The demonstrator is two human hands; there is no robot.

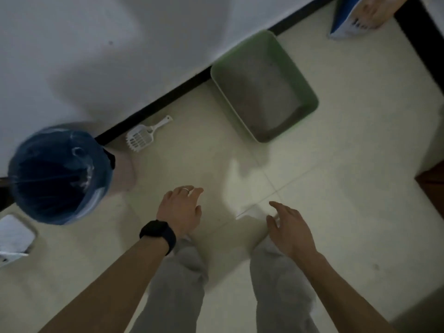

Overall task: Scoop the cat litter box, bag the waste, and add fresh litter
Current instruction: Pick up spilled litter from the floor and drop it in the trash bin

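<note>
Dim light; the view is blurred toward the edges. A pale tiled floor [336,164] is seen from above, bounded at the top by a white wall [96,56] with a black skirting strip [168,97].

The green litter box [310,92] is set on the floor just beside the skirting, turned at an angle to it. Grey litter [262,92] is seen spread across its bottom. No clumps can be told apart at this sharpness.

The white slotted scoop [141,138] is laid flat on the floor to the left of the box, near the skirting, its handle pointed up and right toward the wall. It is untouched by either hand.

A round bin [60,174] lined with a blue bag is stood at far left, near the scoop but apart from it. Its contents cannot be made out. A white object [14,234] is partly seen at the left edge below the bin.

A blue and white bag [353,18], taken for the fresh litter though its print cannot be read, is stood in the upper right corner, well apart from the box.

The left hand [180,210] is held over bare floor, fingers loosely spread, grip wide and empty; a ring is worn on one finger and a black watch [157,233] on the wrist. The right hand [290,229] is likewise held out, grip wide, nothing in it. Both are well apart from the scoop and box. Grey trouser legs [177,284] are seen below the forearms.
</note>
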